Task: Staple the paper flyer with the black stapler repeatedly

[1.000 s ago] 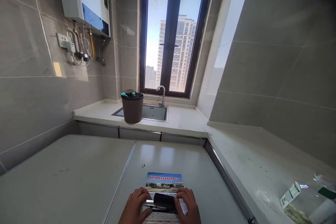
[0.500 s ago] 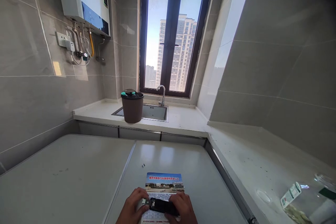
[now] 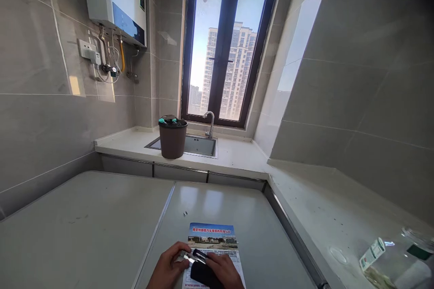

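A printed flyer point(image 3: 213, 236) with a blue top band lies on the grey table point(image 3: 101, 216) near its front edge. Both my hands are over the flyer's lower half. My left hand point(image 3: 166, 267) pinches the shiny metal end of a small tool point(image 3: 190, 256). My right hand point(image 3: 220, 268) is closed on the tool's black body point(image 3: 200, 273), which looks like a stapler. The tool is tilted, metal end up and to the left.
Two loose staples point(image 3: 185, 213) lie on the table beyond the flyer. A brown bin point(image 3: 172, 137) stands at the sink point(image 3: 198, 145) under the window. A clear plastic bottle point(image 3: 389, 259) lies on the right counter. A water heater point(image 3: 117, 0) hangs on the left wall.
The black tool has turned from lying flat across the flyer to tilted, and both hands have drawn nearer to me. The camera has tilted slightly.
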The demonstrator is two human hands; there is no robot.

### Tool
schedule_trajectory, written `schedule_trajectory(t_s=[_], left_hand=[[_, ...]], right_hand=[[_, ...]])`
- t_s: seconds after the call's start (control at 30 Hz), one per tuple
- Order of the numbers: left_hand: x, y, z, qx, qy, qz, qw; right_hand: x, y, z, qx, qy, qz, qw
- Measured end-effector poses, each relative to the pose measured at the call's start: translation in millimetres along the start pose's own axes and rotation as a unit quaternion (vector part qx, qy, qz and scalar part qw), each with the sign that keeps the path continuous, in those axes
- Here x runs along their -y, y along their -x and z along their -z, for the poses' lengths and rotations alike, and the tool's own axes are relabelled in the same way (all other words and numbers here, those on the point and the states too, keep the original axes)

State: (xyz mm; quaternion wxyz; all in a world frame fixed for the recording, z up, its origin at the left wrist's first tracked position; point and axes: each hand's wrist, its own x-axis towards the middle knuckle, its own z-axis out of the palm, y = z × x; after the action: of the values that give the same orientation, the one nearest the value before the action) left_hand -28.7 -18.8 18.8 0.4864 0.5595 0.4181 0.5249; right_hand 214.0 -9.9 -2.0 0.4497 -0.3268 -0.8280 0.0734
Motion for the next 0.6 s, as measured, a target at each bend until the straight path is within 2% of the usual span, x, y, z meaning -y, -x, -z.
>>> schedule_trajectory(t_s=[0.13, 0.23, 0.33, 0.43, 0.6], left_hand=[[5, -1, -4.4, -0.032, 0.133, 0.042, 0.990], [4, 1, -7.9, -0.047, 0.270, 0.076, 0.959], [-3, 5, -5.8, -0.029, 0.375, 0.096, 0.921], [-10, 6, 0.0, -0.002, 0.431, 0.122, 0.894], [-10, 6, 3.7, 0.004, 0.453, 0.136, 0.881]], right_hand=[[7, -9, 3, -0.033, 0.053, 0.047, 0.997], [16, -13, 5, -0.034, 0.105, 0.065, 0.992], [24, -12, 5, -0.017, 0.149, 0.076, 0.986], [30, -9, 1, -0.012, 0.161, 0.079, 0.984], [33, -9, 2, 0.005, 0.179, 0.099, 0.979]])
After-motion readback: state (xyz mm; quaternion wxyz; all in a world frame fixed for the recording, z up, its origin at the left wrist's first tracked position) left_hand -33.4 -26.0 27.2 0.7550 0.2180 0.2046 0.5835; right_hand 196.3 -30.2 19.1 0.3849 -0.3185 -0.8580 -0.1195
